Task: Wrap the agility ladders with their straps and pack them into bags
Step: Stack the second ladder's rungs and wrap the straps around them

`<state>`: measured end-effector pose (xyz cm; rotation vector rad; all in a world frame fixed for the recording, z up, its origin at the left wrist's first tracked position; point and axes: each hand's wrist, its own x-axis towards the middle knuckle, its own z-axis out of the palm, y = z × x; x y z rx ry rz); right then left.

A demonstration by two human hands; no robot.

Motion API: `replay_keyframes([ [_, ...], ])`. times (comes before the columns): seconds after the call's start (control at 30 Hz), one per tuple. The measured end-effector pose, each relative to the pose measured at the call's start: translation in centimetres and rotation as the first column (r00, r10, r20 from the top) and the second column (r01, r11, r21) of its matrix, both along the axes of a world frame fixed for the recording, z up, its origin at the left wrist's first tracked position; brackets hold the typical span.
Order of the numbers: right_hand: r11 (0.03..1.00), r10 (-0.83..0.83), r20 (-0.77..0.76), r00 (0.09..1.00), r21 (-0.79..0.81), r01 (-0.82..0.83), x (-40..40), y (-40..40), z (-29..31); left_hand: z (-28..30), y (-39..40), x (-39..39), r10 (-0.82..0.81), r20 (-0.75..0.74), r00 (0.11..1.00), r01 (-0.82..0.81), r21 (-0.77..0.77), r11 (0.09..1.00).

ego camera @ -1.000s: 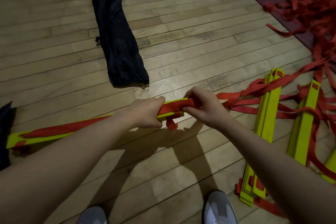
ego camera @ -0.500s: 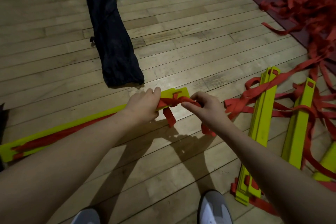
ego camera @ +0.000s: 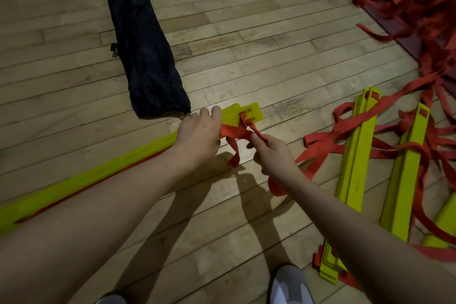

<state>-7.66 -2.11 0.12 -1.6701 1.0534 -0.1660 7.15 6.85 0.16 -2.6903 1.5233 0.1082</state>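
Red strap [ego camera: 237, 132] pulled toward body by right hand [ego camera: 272, 153], fingers pinching it; half second earlier that hand sat higher, beside bundle end. Left hand [ego camera: 198, 131] stayed clamped on yellow ladder bundle [ego camera: 98, 175], held over floor near black bag [ego camera: 145, 49]. Wrap likely tightening.

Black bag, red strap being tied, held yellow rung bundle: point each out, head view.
black bag [ego camera: 145, 52], head view: middle of the fabric body.
red strap [ego camera: 233, 132], head view: wrapped band between the two hands.
yellow rung bundle [ego camera: 249, 114], head view: flat slotted end past the left hand.
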Motion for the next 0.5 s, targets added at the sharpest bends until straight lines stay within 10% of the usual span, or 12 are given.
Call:
replay_keyframes([
  [0.13, 0.947, -0.153, 0.094, 0.984, 0.300, 0.119, 1.3, -0.2, -0.1, -0.3, 0.2, -0.7, -0.046, -0.014, 0.999, 0.046, 0.013, 0.999],
  [0.5, 0.861, -0.345, 0.195, 0.918, 0.454, 0.227, 1.3, -0.3, 0.1, 1.6, 1.1, 2.1, -0.184, -0.390, 0.902, 0.171, -0.068, 0.983],
])
